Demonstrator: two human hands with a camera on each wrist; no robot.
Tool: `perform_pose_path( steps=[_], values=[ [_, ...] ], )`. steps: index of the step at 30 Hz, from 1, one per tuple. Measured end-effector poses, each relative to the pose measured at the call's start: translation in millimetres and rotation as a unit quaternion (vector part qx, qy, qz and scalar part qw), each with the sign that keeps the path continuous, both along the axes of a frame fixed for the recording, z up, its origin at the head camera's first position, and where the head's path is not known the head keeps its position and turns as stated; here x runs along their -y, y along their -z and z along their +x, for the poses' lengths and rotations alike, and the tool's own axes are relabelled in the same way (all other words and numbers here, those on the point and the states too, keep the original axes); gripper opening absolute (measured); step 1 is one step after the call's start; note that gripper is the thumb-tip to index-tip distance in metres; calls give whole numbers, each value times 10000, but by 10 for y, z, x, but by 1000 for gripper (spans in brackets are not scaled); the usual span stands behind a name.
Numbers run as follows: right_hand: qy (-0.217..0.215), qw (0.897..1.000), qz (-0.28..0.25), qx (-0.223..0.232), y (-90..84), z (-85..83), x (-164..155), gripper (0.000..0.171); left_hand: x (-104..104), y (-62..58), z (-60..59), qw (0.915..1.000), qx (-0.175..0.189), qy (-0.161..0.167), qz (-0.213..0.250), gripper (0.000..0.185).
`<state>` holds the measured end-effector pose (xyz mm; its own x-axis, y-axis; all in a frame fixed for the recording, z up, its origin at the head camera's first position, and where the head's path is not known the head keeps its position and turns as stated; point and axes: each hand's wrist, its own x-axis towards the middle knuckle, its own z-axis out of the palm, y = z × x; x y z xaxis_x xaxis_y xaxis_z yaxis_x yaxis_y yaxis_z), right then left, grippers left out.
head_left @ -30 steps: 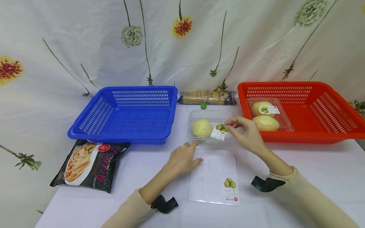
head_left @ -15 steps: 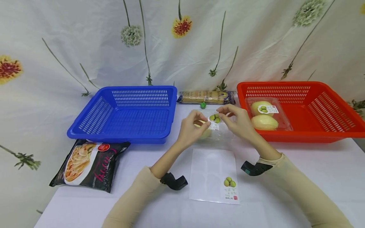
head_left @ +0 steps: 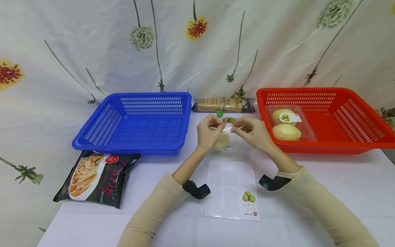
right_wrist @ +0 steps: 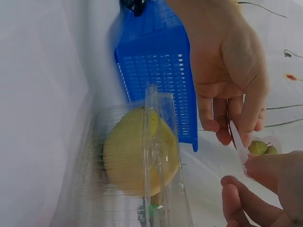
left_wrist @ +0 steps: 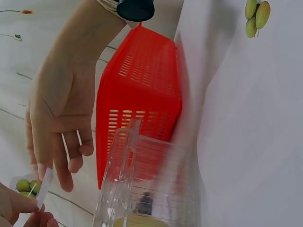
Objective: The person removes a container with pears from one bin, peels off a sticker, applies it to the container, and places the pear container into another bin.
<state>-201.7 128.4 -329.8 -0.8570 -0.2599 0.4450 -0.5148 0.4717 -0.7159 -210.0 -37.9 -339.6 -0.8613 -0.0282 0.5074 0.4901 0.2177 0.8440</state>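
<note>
Both my hands are raised over a clear plastic box (head_left: 239, 147) and pinch a small white label with green fruit printed on it (head_left: 228, 128). Thumb and fingers of my left hand (head_left: 210, 132) hold the label's left edge. My right hand (head_left: 254, 132) has the right edge. In the right wrist view the label (right_wrist: 240, 149) is seen edge-on, above the level of the box lid. Inside the box, on its left side, lies a pale yellow fruit (right_wrist: 137, 153). Below the box on the table is a glossy label sheet (head_left: 228, 188) with one printed label at its corner.
A red basket (head_left: 361, 145) at right holds another clear box (head_left: 303, 125) of two yellow fruits, labelled on top. At left stands a blue basket (head_left: 129, 149), with a black food bag (head_left: 95, 178) in front. A noodle packet (head_left: 223, 105) and small green object (head_left: 219, 113) lie behind.
My left hand has risen from beside the sheet and taken the label's left edge. My right hand has moved left, carrying the label up and back over the box.
</note>
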Motion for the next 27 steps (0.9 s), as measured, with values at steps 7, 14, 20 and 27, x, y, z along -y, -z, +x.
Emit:
perform_pose_path(
  steps=[7,14,20,27],
  values=[
    [34,9995,-3,311,110,-77,-24,18,17,75,-19,9976,149,161,-657,10],
    [181,9993,309,69,218,-88,-29,20,49,168,-38,9794,-283,453,-1945,20],
    [175,9993,320,-1,274,-89,-33,18,66,238,-59,9652,-884,709,-2356,20],
    [140,9994,312,-77,306,-87,-18,16,71,299,-99,9678,-1017,878,-2127,21]
  ],
)
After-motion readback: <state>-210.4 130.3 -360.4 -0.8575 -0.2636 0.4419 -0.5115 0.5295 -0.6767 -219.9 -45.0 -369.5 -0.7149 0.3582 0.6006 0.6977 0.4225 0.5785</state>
